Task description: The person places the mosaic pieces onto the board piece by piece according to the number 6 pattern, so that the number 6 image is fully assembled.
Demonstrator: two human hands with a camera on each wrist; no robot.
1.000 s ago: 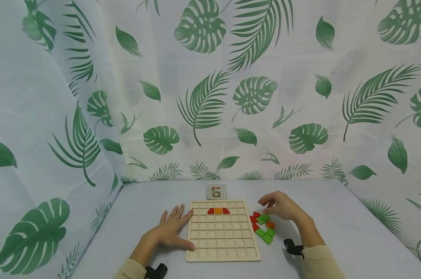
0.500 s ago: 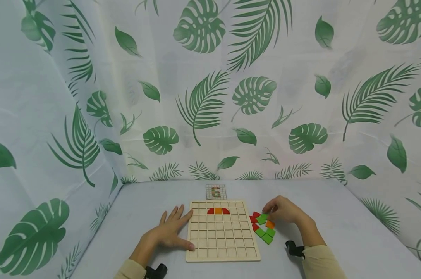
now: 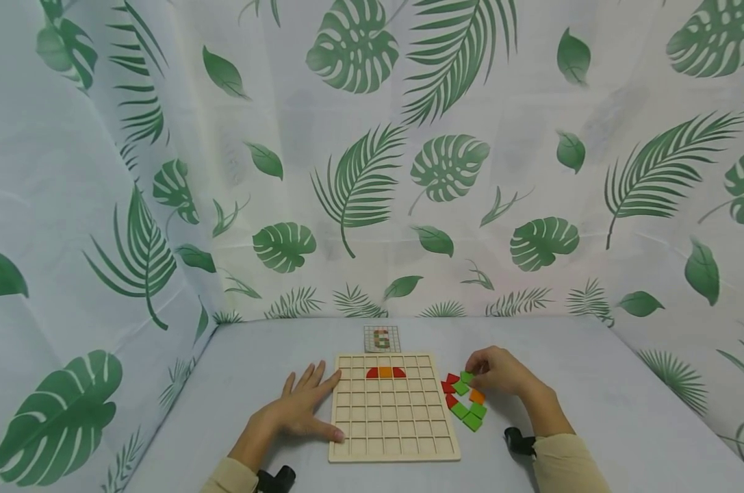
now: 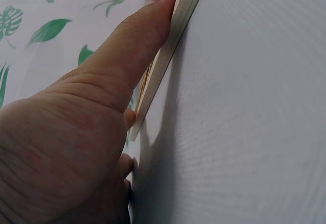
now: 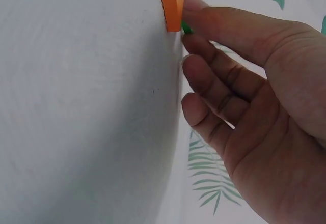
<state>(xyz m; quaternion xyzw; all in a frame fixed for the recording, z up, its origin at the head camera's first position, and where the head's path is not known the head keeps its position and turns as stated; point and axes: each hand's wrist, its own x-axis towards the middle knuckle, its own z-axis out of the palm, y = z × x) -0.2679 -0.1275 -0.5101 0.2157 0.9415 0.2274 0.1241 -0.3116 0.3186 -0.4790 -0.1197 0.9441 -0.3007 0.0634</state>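
Note:
My left hand (image 3: 300, 404) lies with spread fingers at the left side of a wooden grid board (image 3: 396, 411), thumb and a fingertip on its rim. In the left wrist view the thumb (image 4: 132, 40) presses along the board's edge (image 4: 168, 46). Near the board's top sit an orange square tile (image 3: 385, 372) and two red rounded-corner tiles, one on each side. Right of the board my right hand (image 3: 501, 373) pinches a green tile (image 3: 466, 376) at the top of a loose pile. In the right wrist view an orange tile (image 5: 173, 7) stands right by the thumb.
Loose red tiles (image 3: 450, 400), green tiles (image 3: 472, 421) and an orange one lie in a ring beside the board. A pattern card (image 3: 382, 339) with a gridded figure lies behind the board. Leaf-printed cloth (image 3: 372, 205) hangs around the white table.
My right hand has come down and slightly right onto the pile, its fingers closing at the green tile. That tile has shifted apart from its green neighbour. My left hand has stayed put.

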